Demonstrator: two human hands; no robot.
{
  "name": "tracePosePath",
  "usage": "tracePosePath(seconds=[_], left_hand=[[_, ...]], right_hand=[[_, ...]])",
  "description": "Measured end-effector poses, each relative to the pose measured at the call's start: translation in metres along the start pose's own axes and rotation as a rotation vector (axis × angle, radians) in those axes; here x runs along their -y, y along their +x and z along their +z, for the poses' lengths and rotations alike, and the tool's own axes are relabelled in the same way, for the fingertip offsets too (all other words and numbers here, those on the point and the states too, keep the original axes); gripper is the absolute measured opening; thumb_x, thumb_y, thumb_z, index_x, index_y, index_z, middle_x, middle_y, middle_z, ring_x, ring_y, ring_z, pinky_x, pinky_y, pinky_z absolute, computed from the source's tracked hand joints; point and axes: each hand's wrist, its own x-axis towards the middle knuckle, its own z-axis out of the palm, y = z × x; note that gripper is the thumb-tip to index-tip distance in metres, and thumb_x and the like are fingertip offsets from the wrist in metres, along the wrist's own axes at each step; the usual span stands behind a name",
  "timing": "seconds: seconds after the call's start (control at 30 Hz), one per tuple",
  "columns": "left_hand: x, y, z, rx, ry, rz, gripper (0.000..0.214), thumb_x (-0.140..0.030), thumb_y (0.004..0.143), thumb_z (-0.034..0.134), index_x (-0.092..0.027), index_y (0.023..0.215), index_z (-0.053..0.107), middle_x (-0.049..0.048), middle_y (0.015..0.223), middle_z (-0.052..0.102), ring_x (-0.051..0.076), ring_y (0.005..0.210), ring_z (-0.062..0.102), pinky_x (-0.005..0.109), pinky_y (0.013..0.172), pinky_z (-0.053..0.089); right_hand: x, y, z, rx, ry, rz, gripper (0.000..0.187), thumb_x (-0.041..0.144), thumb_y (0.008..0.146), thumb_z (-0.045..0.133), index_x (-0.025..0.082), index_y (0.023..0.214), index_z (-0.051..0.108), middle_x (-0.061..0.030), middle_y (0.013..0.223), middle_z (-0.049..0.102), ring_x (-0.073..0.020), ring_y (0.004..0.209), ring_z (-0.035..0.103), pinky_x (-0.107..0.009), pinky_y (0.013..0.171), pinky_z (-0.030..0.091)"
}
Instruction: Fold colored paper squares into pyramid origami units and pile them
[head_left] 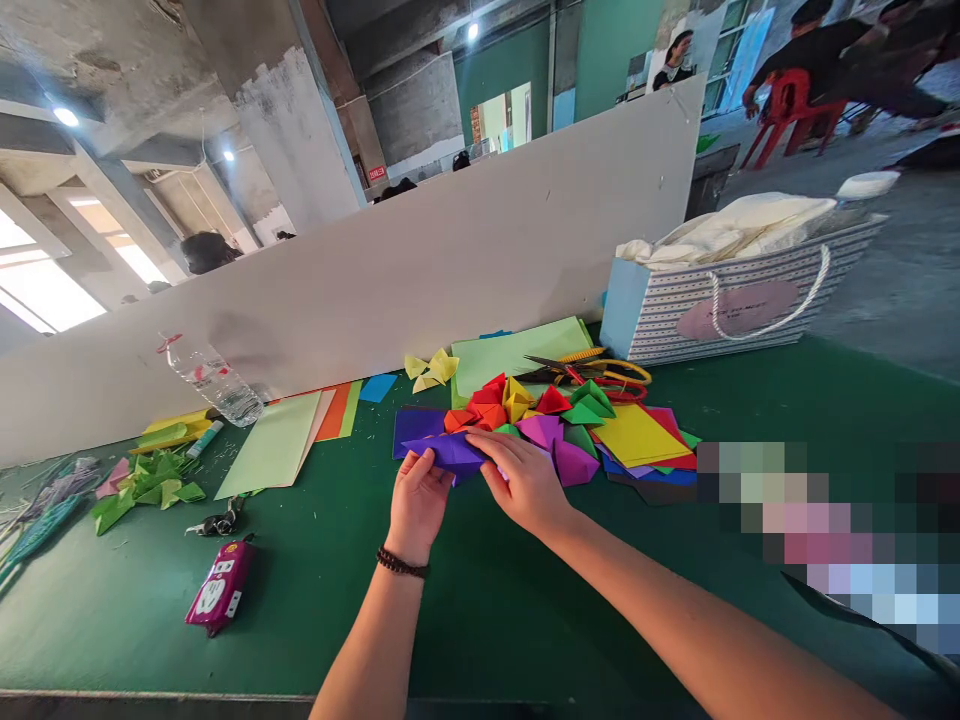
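Pinching a folded purple paper piece (444,452) between them, both hands work just above the green tabletop, at the near edge of a heap of paper. The left hand (416,503) is partly closed, its fingers curled up under and around the piece's left end, and a beaded bracelet (403,563) circles that wrist. The right hand (525,482) comes in from the other side, its fingers bent over the piece in a firm grip.

Touching the held piece is a heap of folded paper pieces (540,420) in red, yellow, green and magenta, lying over loose flat sheets, among them a yellow sheet (636,436) and a dark purple sheet (416,430). Much of the folding looks done, judging by that heap, a small yellow folded bundle (431,370) and a separate pile of green folded pieces (142,490) farther left. Flat paper looks unused so far: a light green stack (514,355) behind the heap and another light green stack (271,445) to the left, beside orange and green strips.

Scissors (577,372) with yellow and red handles lie just behind the heap. Farther out stand a plastic water bottle (214,380), a striped gift bag (739,305) stuffed with cream cloth, and a tall white board (375,285) along the table's far edge.
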Motion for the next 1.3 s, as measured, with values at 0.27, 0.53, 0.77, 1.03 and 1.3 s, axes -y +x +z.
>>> tracePosePath(seconds=[0.27, 0.53, 0.77, 1.03, 1.3], left_hand=[[0.0041, 0.0023, -0.0042, -0.078, 0.154, 0.080, 0.036, -0.046, 0.066, 0.080, -0.016, 0.079, 0.066, -0.0004, 0.074, 0.068, 0.010, 0.064, 0.063, 0.020, 0.063, 0.048], [0.0031, 0.0018, -0.0045, -0.014, 0.224, 0.034, 0.047, -0.054, 0.069, 0.075, -0.014, 0.095, 0.071, 0.0067, 0.082, 0.072, 0.016, 0.071, 0.068, 0.025, 0.065, 0.053], [0.0029, -0.0001, -0.0030, 0.060, 0.284, 0.040, 0.039, -0.031, 0.069, 0.076, -0.018, 0.105, 0.071, 0.0059, 0.092, 0.073, 0.016, 0.079, 0.068, 0.026, 0.073, 0.053], [0.0045, -0.0026, -0.0012, 0.134, 0.424, 0.119, 0.038, -0.022, 0.074, 0.066, -0.018, 0.112, 0.069, 0.0040, 0.101, 0.072, 0.015, 0.085, 0.065, 0.023, 0.074, 0.050], [0.0083, -0.0027, -0.0022, 0.196, 0.557, 0.177, 0.047, -0.012, 0.068, 0.062, -0.018, 0.114, 0.069, 0.0058, 0.106, 0.072, 0.018, 0.095, 0.065, 0.027, 0.084, 0.049]], right_hand=[[-0.0011, 0.0009, -0.0009, 0.160, -0.068, 0.146, 0.035, 0.019, 0.092, 0.042, 0.024, 0.122, 0.060, -0.0053, 0.088, 0.074, -0.0210, 0.075, 0.069, -0.034, 0.068, 0.052], [-0.0019, 0.0007, 0.0003, 0.203, 0.004, 0.167, 0.040, 0.017, 0.094, 0.039, 0.029, 0.125, 0.061, -0.0031, 0.081, 0.073, -0.0190, 0.073, 0.068, -0.031, 0.068, 0.052], [-0.0060, 0.0004, -0.0019, 0.154, -0.080, -0.032, 0.048, 0.007, 0.089, 0.041, 0.032, 0.123, 0.063, -0.0060, 0.123, 0.065, -0.0202, 0.103, 0.065, -0.033, 0.079, 0.055], [-0.0073, -0.0023, 0.0003, 0.121, -0.219, -0.125, 0.048, 0.000, 0.083, 0.044, 0.025, 0.116, 0.067, -0.0096, 0.126, 0.063, -0.0210, 0.101, 0.065, -0.033, 0.078, 0.055], [-0.0044, -0.0008, -0.0018, 0.161, -0.239, -0.066, 0.051, -0.004, 0.072, 0.047, 0.023, 0.108, 0.069, -0.0076, 0.123, 0.065, -0.0207, 0.098, 0.068, -0.031, 0.074, 0.056]])
